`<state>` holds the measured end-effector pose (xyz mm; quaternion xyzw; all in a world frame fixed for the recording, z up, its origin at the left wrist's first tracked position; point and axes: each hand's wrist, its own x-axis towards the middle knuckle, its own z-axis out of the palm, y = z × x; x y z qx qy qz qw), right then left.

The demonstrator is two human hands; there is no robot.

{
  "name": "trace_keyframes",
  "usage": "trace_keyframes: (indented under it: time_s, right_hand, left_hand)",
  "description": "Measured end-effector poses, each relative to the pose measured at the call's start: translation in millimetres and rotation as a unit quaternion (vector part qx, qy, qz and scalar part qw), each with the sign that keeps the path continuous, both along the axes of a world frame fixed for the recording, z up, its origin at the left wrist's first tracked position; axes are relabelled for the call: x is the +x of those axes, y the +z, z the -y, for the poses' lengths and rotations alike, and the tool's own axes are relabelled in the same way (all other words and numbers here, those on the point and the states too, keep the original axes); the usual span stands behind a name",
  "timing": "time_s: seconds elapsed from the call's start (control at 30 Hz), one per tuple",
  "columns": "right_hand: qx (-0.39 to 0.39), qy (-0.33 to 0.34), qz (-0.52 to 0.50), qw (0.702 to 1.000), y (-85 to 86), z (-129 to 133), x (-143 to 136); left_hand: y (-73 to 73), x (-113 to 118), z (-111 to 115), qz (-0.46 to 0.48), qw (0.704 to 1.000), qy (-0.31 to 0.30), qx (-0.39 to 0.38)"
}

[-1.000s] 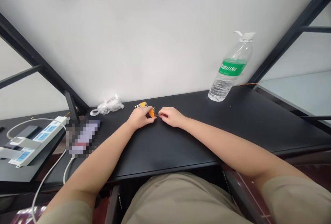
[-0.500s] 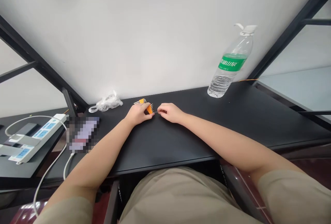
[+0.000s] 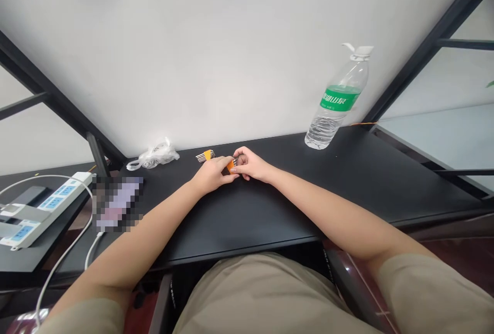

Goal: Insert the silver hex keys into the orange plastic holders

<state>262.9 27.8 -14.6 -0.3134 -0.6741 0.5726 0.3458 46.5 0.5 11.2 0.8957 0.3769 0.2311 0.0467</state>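
Note:
My left hand [image 3: 211,175] is closed around an orange holder [image 3: 230,165] with metal hex keys in it, just above the black table. My right hand [image 3: 252,164] is curled against the right side of that holder, its fingers pinching at the bent ends of the hex keys [image 3: 235,161]. Which key the fingertips grip is partly hidden. Behind my left hand, a second hex key set [image 3: 208,155] in an orange holder lies on the table, its several silver keys pointing left.
A clear plastic bag [image 3: 154,156] lies at the back left. Nearer on the left are a blurred-out phone [image 3: 119,203] on a white cable and a white power strip [image 3: 50,210]. A water bottle [image 3: 334,100] stands at the back right. Black metal frames [image 3: 424,56] flank the table.
My left hand has shifted right with the holder, uncovering more of the second set. My right hand has closed up to the holder; the thin key that spanned the gap is no longer visible.

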Motion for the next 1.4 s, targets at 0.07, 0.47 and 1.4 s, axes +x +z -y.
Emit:
trace_keyframes:
  time_s: [0.07,0.47,1.4]
  right_hand:
    - [-0.007,0.016,-0.007,1.000,-0.1,-2.4,0.3]
    - [0.303,-0.140,0.273,0.902,2.0,-36.9,40.1]
    - [-0.032,0.114,0.088,0.989,12.3,-2.9,11.2]
  left_hand:
    - [1.4,7.6,0.3,-0.010,1.000,0.001,0.016]
    - [-13.1,-50.5,-39.3,-0.053,0.962,0.268,0.006]
    - [8.0,0.0,15.9,0.074,0.990,0.036,-0.119]
